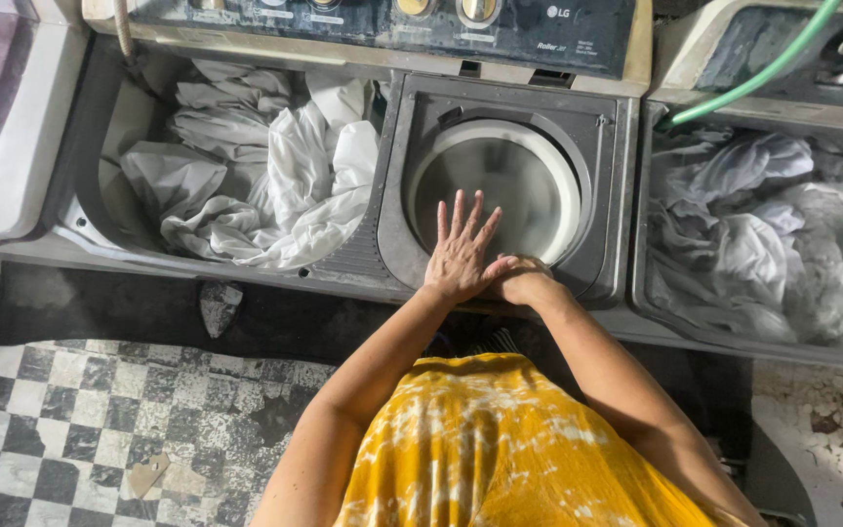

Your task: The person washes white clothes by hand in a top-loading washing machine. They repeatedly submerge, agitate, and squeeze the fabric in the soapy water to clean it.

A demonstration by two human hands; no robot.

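Note:
My left hand [461, 250] lies flat, fingers spread, on the round clear lid [529, 171] of the spin tub in a grey twin-tub washing machine [615, 210]. My right hand [522, 280] is mostly hidden under the left one, at the front rim of that lid; its fingers cannot be seen. White laundry [265, 176] fills the open wash tub on the left side of the same machine.
A second machine on the right holds wet white cloth [768, 234], with a green hose [763, 68] running into it. Another machine's corner [2, 127] stands at far left. A black-and-white checkered floor [70, 420] lies below. I wear a yellow tie-dye garment [500, 449].

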